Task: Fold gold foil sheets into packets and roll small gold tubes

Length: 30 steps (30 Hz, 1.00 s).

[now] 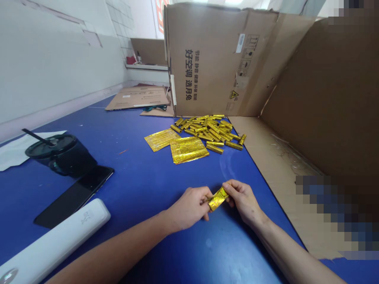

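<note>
A small folded strip of shiny gold foil (218, 199) is held between my two hands, above the blue table. My left hand (192, 206) pinches its left end, and my right hand (241, 197) grips its upper right end between thumb and fingers. Farther back lies a stack of flat gold foil sheets (189, 150), with another gold sheet (161, 139) beside it on the left. Behind these, a heap of folded gold foil pieces (211, 128) spreads in front of the cardboard.
A dark lidded cup (69, 156) with a straw, a black phone (74, 193) and a long white device (59, 240) stand or lie at the left. A tall cardboard box (213, 59) walls off the back; cardboard (266, 157) also borders the right. Flattened cardboard (139, 96) lies back left.
</note>
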Tool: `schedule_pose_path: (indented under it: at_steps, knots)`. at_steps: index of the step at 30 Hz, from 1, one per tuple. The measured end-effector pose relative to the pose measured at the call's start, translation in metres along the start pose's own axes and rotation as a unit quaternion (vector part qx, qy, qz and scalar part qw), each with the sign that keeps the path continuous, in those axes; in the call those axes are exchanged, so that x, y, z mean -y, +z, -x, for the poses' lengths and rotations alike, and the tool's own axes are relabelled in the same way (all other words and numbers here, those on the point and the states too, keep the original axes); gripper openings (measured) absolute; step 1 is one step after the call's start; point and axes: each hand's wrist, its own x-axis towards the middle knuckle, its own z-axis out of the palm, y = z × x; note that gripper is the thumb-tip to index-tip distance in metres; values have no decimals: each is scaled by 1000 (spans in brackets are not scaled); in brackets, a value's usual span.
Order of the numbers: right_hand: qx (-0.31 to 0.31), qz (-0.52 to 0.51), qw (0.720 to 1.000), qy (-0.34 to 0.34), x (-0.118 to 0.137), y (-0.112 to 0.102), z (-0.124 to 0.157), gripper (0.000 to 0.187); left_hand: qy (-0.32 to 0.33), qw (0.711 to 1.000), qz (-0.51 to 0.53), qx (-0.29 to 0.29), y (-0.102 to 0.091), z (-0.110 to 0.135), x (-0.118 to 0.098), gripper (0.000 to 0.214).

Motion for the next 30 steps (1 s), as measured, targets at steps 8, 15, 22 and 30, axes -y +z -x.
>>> schedule_pose_path:
  at_steps: [8,15,22,30]
  knots:
    - [-49,11,998,-26,-2,-1,1,30,65,993,-94,-34,5,8,-8,20]
    - [-65,42,996,-53,3,0,6,29,40,993,-75,-78,7,8,-8,17]
    - [-72,57,992,-90,6,1,13,29,42,987,74,-139,6,-3,2,14]
    - [-26,144,983,-111,6,0,17,35,44,984,41,-170,-4,-6,5,19]
